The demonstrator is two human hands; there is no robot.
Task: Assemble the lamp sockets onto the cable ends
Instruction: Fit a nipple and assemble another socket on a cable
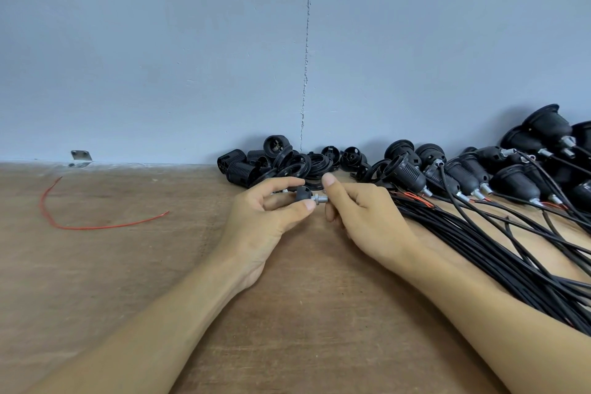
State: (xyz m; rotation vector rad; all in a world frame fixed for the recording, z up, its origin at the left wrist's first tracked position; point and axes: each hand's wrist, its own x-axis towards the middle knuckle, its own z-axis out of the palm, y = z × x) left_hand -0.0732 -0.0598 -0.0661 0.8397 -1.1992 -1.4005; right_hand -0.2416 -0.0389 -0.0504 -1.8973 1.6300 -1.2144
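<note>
Fingers and thumb of the left hand pinch a small black cap, held just above the table in front of the loose parts. A threaded metal nipple projects from the cap toward the right hand. That hand's fingers are curled close to the nipple's free end with the thumb raised. Whether they grip the nipple or anything else cannot be told.

No cable end is in either hand. The cables lie bundled under the right forearm, and finished sockets sit at their far ends.

Risks noted:
- The pinch on the cap is shallow. A twist on the nipple could roll the cap out of the fingers and into the loose parts, where it would be hard to find.
- If the nipple is started at a tilt, the plastic thread is likely to cross and strip.
- The forearm resting on the cables could drag them and tangle the finished pieces.
- A stray red wire lies well to the left and poses no evident hazard.
</note>
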